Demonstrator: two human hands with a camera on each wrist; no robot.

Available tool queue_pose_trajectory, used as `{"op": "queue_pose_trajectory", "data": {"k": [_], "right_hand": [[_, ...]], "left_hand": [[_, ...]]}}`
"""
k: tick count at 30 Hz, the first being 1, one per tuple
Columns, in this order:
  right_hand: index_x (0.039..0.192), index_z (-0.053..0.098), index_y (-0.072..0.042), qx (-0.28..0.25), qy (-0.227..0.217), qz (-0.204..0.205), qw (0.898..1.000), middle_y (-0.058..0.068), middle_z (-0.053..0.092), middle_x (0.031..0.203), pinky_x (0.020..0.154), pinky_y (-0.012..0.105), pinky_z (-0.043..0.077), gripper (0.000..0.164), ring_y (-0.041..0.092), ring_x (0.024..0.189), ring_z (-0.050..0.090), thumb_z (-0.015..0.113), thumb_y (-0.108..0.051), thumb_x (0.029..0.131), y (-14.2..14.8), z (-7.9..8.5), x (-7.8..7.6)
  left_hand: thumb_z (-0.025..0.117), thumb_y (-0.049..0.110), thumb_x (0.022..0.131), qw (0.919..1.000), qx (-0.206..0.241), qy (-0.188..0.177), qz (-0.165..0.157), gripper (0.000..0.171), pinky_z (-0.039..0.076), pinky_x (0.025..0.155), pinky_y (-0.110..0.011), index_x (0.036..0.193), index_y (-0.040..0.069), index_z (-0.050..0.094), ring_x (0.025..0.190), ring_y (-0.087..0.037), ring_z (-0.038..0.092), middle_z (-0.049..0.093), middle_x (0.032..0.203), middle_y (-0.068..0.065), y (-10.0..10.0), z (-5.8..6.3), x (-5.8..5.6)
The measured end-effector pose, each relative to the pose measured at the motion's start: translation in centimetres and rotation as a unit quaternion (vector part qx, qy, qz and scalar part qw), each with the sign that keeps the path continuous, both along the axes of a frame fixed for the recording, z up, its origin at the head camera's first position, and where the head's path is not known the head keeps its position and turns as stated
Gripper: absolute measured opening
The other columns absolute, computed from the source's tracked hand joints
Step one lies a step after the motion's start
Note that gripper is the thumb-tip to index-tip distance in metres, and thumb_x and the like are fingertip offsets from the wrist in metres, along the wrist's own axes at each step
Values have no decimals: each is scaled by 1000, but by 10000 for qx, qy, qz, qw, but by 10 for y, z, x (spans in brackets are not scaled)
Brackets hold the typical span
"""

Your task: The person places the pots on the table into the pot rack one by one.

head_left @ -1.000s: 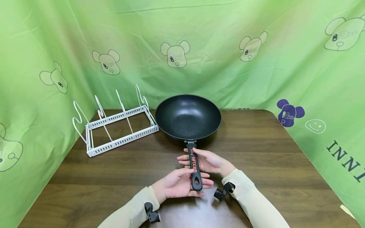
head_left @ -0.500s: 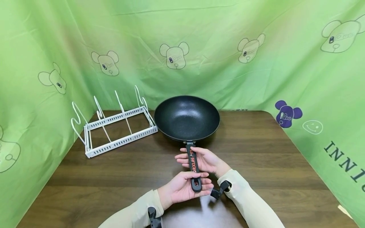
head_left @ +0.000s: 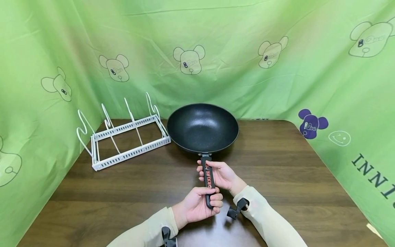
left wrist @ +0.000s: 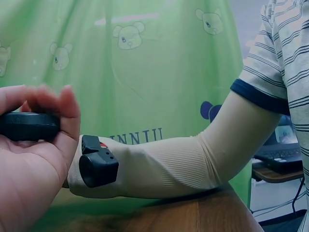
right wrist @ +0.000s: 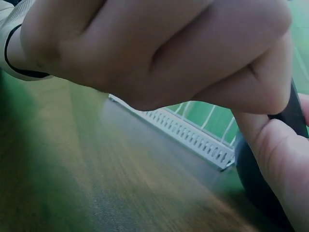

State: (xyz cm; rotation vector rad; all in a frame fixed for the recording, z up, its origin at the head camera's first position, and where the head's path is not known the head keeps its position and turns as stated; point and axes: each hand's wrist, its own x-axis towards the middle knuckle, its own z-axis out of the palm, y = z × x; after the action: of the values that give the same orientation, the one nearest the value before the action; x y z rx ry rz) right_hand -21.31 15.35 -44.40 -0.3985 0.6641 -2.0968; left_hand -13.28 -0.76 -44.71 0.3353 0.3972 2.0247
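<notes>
A black wok (head_left: 203,128) with a dark, shiny inside stands at the middle back of the table in the head view. Its black handle (head_left: 208,176), marked with red letters, points toward me. My left hand (head_left: 195,206) grips the handle's end, fingers curled up around it from below. Farther up, close to the pan, my right hand (head_left: 223,175) holds the same handle with the thumb on top. In the left wrist view the handle's end (left wrist: 31,126) lies across my left palm. The right wrist view catches part of the wok's dark side (right wrist: 253,179) beyond the hands.
Left of the wok, a white wire rack (head_left: 132,153) with upright curved dividers rests on the brown wooden table (head_left: 277,178), its near right corner close to the wok's rim. A green curtain (head_left: 228,82) with bear-head prints hangs around the back and sides.
My left fingers, straight before, have curled closed around the handle's end. The right fingers have drawn in around the handle too. Wok and rack have barely shifted in view.
</notes>
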Motion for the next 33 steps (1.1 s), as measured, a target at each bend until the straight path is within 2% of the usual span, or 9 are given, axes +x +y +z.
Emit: {"op": "queue_pose_trajectory", "data": {"k": [5, 14, 22, 29, 33], "right_hand": [[123, 44, -4, -367, -21, 107, 9993, 5, 54, 98, 84, 29, 46, 33, 14, 83, 56, 16, -14, 109, -1, -1, 0], [118, 37, -5, -803, -154, 322, 9961, 3, 46, 88, 79, 28, 43, 24, 15, 80, 53, 18, -15, 108, -6, -8, -1], [117, 36, -5, -759, 235, 365, 9962, 3, 43, 88, 81, 28, 44, 26, 15, 79, 52, 14, -14, 108, -7, -13, 1], [116, 36, -5, -787, 384, 357, 9955, 2, 44, 89, 81, 27, 44, 24, 14, 80, 53, 14, -12, 108, -7, -13, 0], [117, 36, -4, -863, 440, 386, 9945, 2, 44, 90, 83, 27, 45, 25, 14, 80, 53, 14, -11, 108, -6, -15, 1]], "left_hand": [[43, 15, 100, 9997, 207, 106, -32, 14, 24, 64, -16, 87, 16, 49, 66, -5, 35, 38, 72, 7, 3, -1, 0], [32, 14, 102, 9996, 168, 232, -55, 25, 21, 62, -16, 82, 17, 47, 64, -4, 32, 34, 71, 7, 3, -4, 2], [43, 20, 102, 9978, 113, 612, -222, 19, 24, 61, -16, 83, 20, 46, 66, -4, 36, 36, 72, 9, 1, -14, 0], [40, 23, 104, 9950, 103, 976, -166, 24, 25, 58, -16, 80, 21, 45, 64, -3, 35, 35, 71, 10, 1, -17, -3], [49, 22, 100, 9945, 156, 1026, -140, 18, 25, 57, -15, 82, 21, 46, 64, -3, 34, 35, 71, 9, 3, -19, -2]]}}
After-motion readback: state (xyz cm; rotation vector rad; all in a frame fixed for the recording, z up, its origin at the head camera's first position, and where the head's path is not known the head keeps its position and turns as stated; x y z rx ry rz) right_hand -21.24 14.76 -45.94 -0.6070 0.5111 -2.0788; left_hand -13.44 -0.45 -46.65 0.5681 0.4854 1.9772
